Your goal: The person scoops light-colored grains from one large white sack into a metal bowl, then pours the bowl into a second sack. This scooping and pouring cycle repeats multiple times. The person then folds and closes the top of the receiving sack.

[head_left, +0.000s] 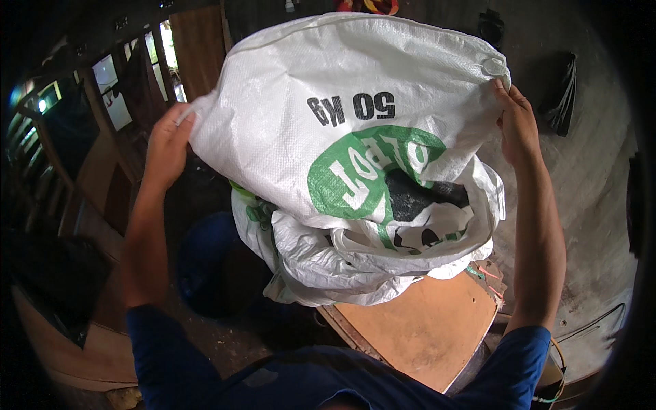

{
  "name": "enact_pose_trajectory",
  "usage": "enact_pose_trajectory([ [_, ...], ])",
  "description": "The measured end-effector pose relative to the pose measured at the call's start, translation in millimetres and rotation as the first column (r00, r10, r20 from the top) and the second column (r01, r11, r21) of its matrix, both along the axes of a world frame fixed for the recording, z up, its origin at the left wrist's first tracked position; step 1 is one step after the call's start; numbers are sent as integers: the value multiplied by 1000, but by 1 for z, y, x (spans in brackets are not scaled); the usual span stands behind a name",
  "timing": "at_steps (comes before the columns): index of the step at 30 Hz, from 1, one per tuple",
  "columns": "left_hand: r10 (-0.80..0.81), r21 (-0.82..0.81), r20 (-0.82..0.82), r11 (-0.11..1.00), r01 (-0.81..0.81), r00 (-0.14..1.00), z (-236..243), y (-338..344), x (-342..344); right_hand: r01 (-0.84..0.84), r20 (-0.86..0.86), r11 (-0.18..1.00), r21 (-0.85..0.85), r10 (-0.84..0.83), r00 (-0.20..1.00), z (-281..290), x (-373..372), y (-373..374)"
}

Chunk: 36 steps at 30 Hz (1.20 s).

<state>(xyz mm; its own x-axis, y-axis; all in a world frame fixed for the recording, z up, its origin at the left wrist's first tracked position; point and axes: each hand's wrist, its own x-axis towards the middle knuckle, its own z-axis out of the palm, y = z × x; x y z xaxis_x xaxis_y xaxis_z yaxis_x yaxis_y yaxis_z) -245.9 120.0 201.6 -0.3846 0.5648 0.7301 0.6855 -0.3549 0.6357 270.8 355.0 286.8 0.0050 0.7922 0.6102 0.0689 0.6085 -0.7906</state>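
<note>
A large white woven sack (273, 123) with a green and black print is stretched up between my raised hands, its print upside down to me. At the left, my left hand (169, 147) grips one corner of it, fingers closed round the fabric. On the other side, my right hand (517, 123) pinches the opposite corner, where the cloth bunches into a small knob. Below the stretched part, crumpled white sacking (321, 266) hangs in loose folds over the far end of a wooden tabletop. I cannot tell whether these folds belong to the same sack.
An orange-brown wooden tabletop (417, 328) lies in front of me. A dark blue round container (212, 266) stands on the floor to its left. Colored cords (488, 273) lie at the table's right edge, near a grey wall (588, 225). A wooden door (196, 51) stands at the back left.
</note>
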Motion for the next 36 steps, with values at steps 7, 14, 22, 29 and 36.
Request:
enact_pose_trajectory([
  [7, 0, 17, 235, 1000, -4, 972, -2, 19, -4, 41, 68, 997, 65, -45, 997, -15, 9, 5],
  [14, -229, 246, 365, 959, 144, 902, 2, 37, -2, 59, 72, 998, 12, -60, 996, -31, 26, -6],
  [22, -279, 262, 355, 946, 191, 893, 7, 35, 9, -110, 147, 960, -259, 152, 977, -71, 42, -13],
  [29, -394, 393, 510, 897, 200, 765, -4, 26, 20, 34, -182, 998, 52, -24, 983, -49, 12, -5],
  [36, -397, 382, 514, 900, 212, 761, -17, 10, 11, 7, -294, 985, 171, 44, 955, -18, -21, -23],
])
